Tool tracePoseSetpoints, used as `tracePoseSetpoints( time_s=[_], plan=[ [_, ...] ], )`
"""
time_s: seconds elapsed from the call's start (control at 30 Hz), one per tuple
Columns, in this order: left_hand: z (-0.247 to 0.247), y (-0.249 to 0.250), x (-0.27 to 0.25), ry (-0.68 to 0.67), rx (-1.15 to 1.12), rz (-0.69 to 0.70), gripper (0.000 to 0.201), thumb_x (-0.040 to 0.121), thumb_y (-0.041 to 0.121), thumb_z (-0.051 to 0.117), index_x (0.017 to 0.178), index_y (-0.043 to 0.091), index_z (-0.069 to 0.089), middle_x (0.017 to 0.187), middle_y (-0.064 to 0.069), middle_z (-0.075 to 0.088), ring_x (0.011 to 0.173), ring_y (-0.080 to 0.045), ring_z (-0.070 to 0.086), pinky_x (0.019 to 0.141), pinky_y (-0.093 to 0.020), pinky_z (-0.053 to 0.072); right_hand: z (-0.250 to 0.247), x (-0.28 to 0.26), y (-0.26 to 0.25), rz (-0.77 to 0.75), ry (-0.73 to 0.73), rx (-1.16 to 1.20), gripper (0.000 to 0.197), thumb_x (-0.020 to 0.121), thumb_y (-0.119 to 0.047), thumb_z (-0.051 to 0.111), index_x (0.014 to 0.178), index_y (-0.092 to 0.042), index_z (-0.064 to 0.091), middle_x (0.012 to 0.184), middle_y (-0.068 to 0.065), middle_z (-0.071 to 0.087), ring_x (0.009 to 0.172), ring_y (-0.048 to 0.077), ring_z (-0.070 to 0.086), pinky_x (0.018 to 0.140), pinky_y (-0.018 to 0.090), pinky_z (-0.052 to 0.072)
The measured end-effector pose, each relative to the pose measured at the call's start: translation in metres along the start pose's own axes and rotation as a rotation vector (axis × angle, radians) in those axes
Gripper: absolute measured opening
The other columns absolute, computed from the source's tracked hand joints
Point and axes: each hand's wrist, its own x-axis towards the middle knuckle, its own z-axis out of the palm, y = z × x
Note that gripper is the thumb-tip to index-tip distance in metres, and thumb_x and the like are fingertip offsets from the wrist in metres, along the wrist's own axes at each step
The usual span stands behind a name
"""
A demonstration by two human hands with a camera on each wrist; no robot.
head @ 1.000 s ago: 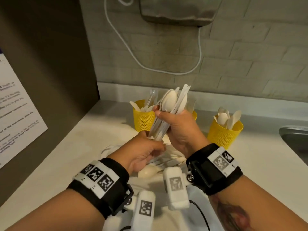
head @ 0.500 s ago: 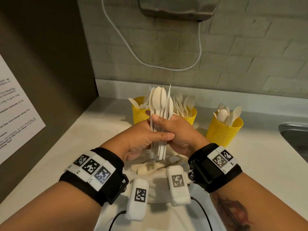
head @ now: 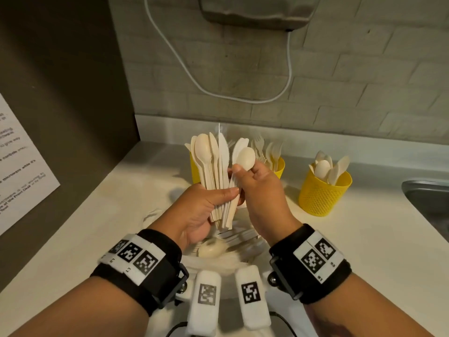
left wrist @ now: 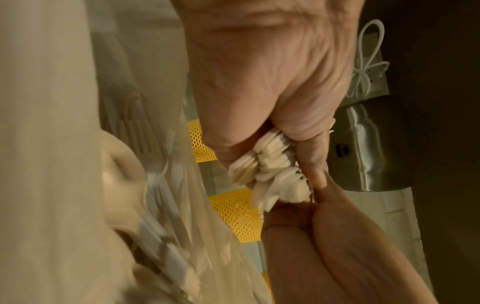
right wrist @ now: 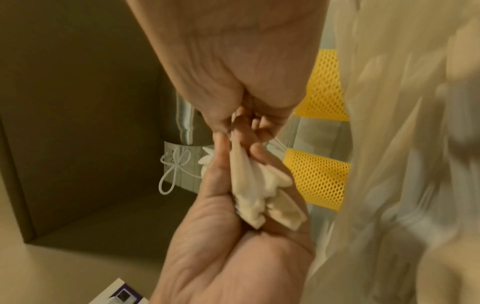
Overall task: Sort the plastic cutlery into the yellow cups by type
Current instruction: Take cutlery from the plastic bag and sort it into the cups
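the three yellow mesh cups stand in a row near the back wall: the left cup and middle cup sit right behind the raised hands, their mouths crowded with upright cutlery, and the right cup stands apart with bare counter around it. a dark panel walls off the left side. the sink rim bounds the right. loose cutlery (in clear plastic) lies under the wrists.
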Motion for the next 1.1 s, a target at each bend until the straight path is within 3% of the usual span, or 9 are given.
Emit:
tracePoseSetpoints(
  time_s=[0.1, 0.2, 0.3, 0.5, 0.63, 0.77, 0.9, 1.0, 1.1],
  plan=[
    [-0.002, 0.000, 0.001, 0.005, 0.006, 0.011, 0.030, 0.084, -0.004, 0.065, 0.109, 0.011, 0.071, 0.092, -0.012, 0.076, 0.084, -0.023, 0.073, 0.070, -0.029, 0.057, 0.001, -0.002, 0.001, 0.057, -0.038, 0.096, 0.024, 0.100, -0.012, 0.045, 0.104, 0.003, 0.063, 0.079, 0.009, 0.065, 0.059, 0.014, 0.058, 0.046, 0.024, 0.043],
    [-0.007, 0.004, 0.002, -0.025, 0.018, -0.006, 0.021, 0.086, -0.001, 0.064, 0.104, 0.007, 0.071, 0.085, -0.012, 0.076, 0.076, -0.017, 0.073, 0.063, -0.025, 0.057, -0.005, 0.001, -0.004, 0.120, -0.195, 0.288, 0.031, 0.092, 0.000, 0.035, 0.111, 0.015, 0.054, 0.082, 0.016, 0.057, 0.059, 0.016, 0.049, 0.052, 0.027, 0.043],
    [-0.013, 0.007, 0.001, -0.107, 0.027, -0.064, 0.025, 0.080, 0.007, 0.067, 0.105, 0.008, 0.067, 0.080, -0.007, 0.074, 0.072, -0.015, 0.071, 0.065, -0.028, 0.056, -0.012, 0.004, -0.004, 0.172, -0.321, 0.341, 0.034, 0.092, 0.010, 0.040, 0.122, 0.010, 0.057, 0.092, 0.015, 0.065, 0.063, 0.012, 0.061, 0.058, 0.024, 0.050],
    [-0.018, 0.005, -0.004, -0.253, -0.035, -0.208, 0.017, 0.090, 0.007, 0.062, 0.106, 0.006, 0.060, 0.073, -0.007, 0.062, 0.062, -0.014, 0.064, 0.057, -0.026, 0.055, -0.022, 0.008, 0.001, 0.248, -0.400, 0.267, 0.033, 0.096, 0.005, 0.047, 0.129, 0.007, 0.054, 0.114, 0.022, 0.062, 0.079, 0.014, 0.066, 0.068, 0.023, 0.053],
    [-0.013, 0.004, -0.003, -0.247, 0.027, -0.227, 0.024, 0.082, 0.004, 0.065, 0.105, 0.007, 0.059, 0.071, -0.008, 0.061, 0.060, -0.014, 0.063, 0.057, -0.025, 0.054, -0.017, 0.006, 0.000, 0.224, -0.335, 0.119, 0.027, 0.091, 0.006, 0.053, 0.117, 0.012, 0.060, 0.102, 0.022, 0.066, 0.077, 0.018, 0.065, 0.065, 0.023, 0.052],
    [-0.006, -0.003, 0.001, -0.120, 0.181, -0.149, 0.022, 0.092, -0.001, 0.061, 0.113, 0.006, 0.063, 0.080, -0.008, 0.067, 0.072, -0.015, 0.066, 0.067, -0.030, 0.054, -0.008, 0.008, 0.006, 0.211, -0.110, 0.007, 0.023, 0.091, 0.005, 0.051, 0.109, 0.008, 0.066, 0.108, 0.029, 0.068, 0.093, 0.038, 0.066, 0.087, 0.045, 0.053],
    [-0.003, -0.005, 0.005, 0.013, 0.251, -0.037, 0.031, 0.089, -0.001, 0.065, 0.118, 0.009, 0.067, 0.099, -0.010, 0.076, 0.096, -0.023, 0.071, 0.089, -0.039, 0.054, -0.002, 0.006, 0.005, 0.203, -0.009, 0.071, 0.036, 0.101, -0.026, 0.044, 0.105, 0.000, 0.069, 0.102, 0.021, 0.073, 0.100, 0.039, 0.068, 0.089, 0.047, 0.053],
    [-0.004, -0.005, 0.007, 0.043, 0.251, 0.019, 0.034, 0.089, -0.002, 0.065, 0.119, 0.013, 0.066, 0.092, -0.006, 0.077, 0.085, -0.018, 0.072, 0.076, -0.033, 0.056, 0.000, 0.004, 0.005, 0.085, -0.022, -0.170, 0.026, 0.094, -0.026, 0.060, 0.083, -0.005, 0.070, 0.076, 0.013, 0.070, 0.068, 0.030, 0.065, 0.066, 0.045, 0.055],
    [-0.004, -0.006, 0.006, 0.067, 0.231, 0.056, 0.027, 0.092, 0.003, 0.064, 0.116, 0.015, 0.067, 0.086, -0.004, 0.075, 0.073, -0.013, 0.071, 0.061, -0.025, 0.055, -0.002, 0.011, 0.002, 0.083, 0.045, -0.199, 0.019, 0.096, -0.011, 0.055, 0.084, -0.003, 0.067, 0.082, 0.020, 0.071, 0.075, 0.036, 0.068, 0.074, 0.051, 0.059]
  ],
)
